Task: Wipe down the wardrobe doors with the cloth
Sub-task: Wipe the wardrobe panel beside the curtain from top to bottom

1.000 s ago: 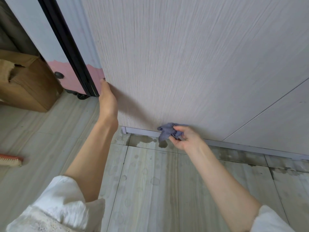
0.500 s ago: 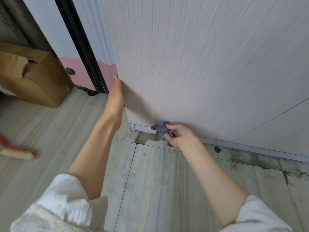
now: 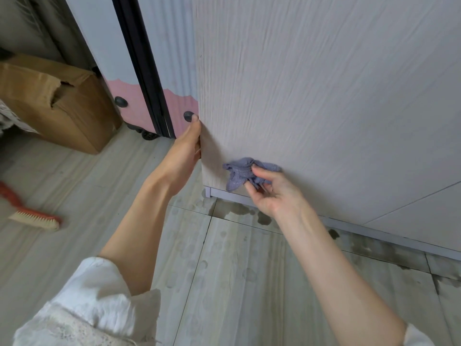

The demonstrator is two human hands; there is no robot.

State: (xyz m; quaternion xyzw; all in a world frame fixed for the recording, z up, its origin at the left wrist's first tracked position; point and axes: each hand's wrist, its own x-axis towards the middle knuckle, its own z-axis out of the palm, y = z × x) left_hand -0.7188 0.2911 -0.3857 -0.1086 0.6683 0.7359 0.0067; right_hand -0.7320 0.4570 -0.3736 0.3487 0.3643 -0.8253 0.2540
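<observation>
The right hand (image 3: 272, 193) pinches a bunched blue-grey cloth (image 3: 245, 172) against the pale wardrobe door (image 3: 311, 91), low near its left corner — the grip pressed on the fabric. The left hand (image 3: 185, 151) clasps the door's left edge, fingers wrapped behind. On the floor (image 3: 224, 270) at far left lies a red brush (image 3: 35, 216).

Looks like a bedroom at home: pale wood-grain wardrobe door (image 3: 311, 83), wood-look floor tiles (image 3: 237, 270) with wet patches, a torn cardboard box (image 3: 57, 103) and a red scrub brush (image 3: 32, 216) lying around.
</observation>
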